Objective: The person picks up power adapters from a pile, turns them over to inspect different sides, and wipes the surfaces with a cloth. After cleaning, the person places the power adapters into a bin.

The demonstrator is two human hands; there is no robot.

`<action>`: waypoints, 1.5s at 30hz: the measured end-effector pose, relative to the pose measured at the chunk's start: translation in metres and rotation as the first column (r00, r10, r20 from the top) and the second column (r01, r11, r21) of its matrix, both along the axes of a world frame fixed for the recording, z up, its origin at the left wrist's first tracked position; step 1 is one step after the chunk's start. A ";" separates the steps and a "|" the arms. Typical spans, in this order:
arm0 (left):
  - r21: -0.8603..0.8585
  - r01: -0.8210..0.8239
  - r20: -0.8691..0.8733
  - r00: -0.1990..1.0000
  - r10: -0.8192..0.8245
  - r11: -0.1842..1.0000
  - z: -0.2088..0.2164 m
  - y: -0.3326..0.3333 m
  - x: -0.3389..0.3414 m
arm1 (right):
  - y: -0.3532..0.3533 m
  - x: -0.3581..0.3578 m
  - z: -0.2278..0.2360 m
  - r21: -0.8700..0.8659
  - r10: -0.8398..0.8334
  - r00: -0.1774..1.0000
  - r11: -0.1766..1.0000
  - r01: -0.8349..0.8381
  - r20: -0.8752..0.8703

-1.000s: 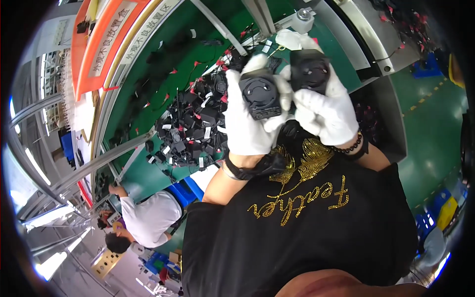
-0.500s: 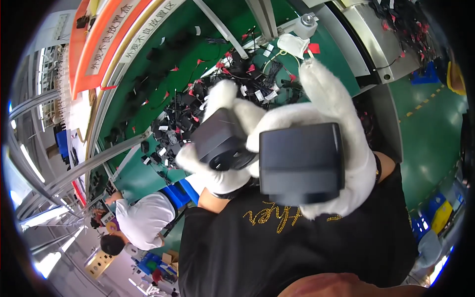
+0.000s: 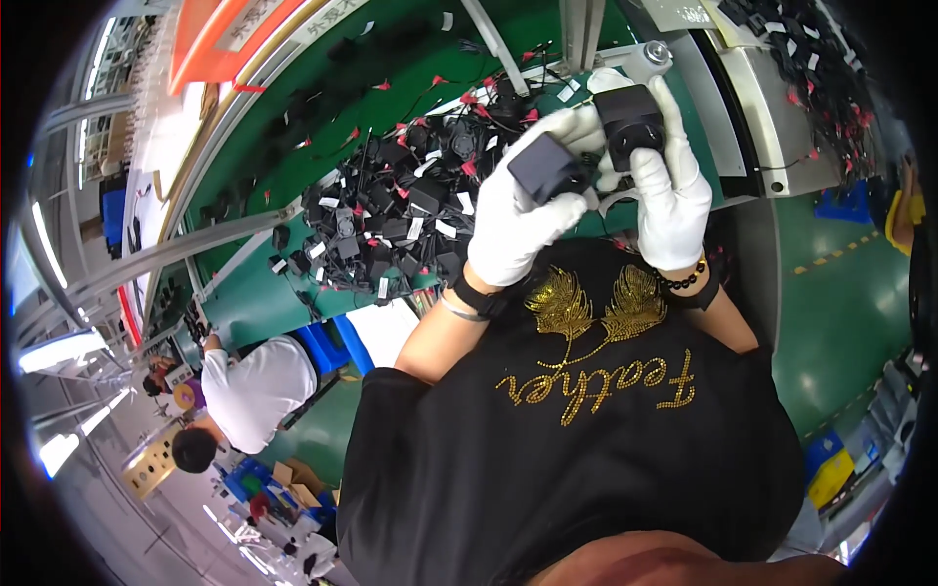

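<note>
In the head view, my left hand [image 3: 508,220], in a white glove, grips a boxy black power adapter [image 3: 543,168] by its sides, thumb across the near end. Beside it, my right hand [image 3: 672,200], also gloved in white, grips a second black power adapter [image 3: 627,109], thumb on its lower end near a dark round recess. The two adapters are held close together but apart, above the near edge of the bench. To their left lies a heap of black adapters [image 3: 401,210] with cables, white labels and red plug caps.
A green bench [image 3: 259,317] carries the heap. Metal posts [image 3: 583,34] rise behind it. A small silver-topped container [image 3: 647,61] stands beyond my right hand. More red-tipped cables [image 3: 811,93] lie at far right. Orange bins [image 3: 220,44] line the upper left. A person in white [image 3: 259,391] sits at left.
Both hands have moved away from my chest, out over the bench edge, each still gripping its adapter. The view has shifted a little, showing more of my shirt front and the heap.
</note>
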State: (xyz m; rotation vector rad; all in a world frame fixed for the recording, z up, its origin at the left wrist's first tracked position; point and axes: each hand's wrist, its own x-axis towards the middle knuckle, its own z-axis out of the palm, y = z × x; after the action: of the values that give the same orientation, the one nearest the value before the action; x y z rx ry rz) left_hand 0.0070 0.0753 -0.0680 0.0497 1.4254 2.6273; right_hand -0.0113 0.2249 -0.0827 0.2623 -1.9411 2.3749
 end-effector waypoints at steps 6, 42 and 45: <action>-0.016 -0.018 0.017 1.000 0.018 1.000 -0.003 -0.001 -0.001 | -0.013 -0.007 -0.006 0.264 -0.001 0.984 0.963 0.049 -0.177; -0.859 -0.218 -0.133 0.969 -0.209 -0.463 -0.204 -0.198 -0.319 | -0.069 -0.059 0.003 -0.881 0.566 0.742 0.468 0.069 0.359; -0.868 -0.014 0.085 0.981 -0.176 -0.496 -0.204 -0.235 -0.292 | -0.067 -0.053 0.002 -0.839 0.521 0.768 0.543 0.040 0.373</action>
State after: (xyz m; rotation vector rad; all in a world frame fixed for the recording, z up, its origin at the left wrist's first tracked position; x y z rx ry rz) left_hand -0.2850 -0.1599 -0.2719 0.0879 2.9451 0.0624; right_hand -0.0646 0.1582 -0.0808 -0.3350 -0.6164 3.5620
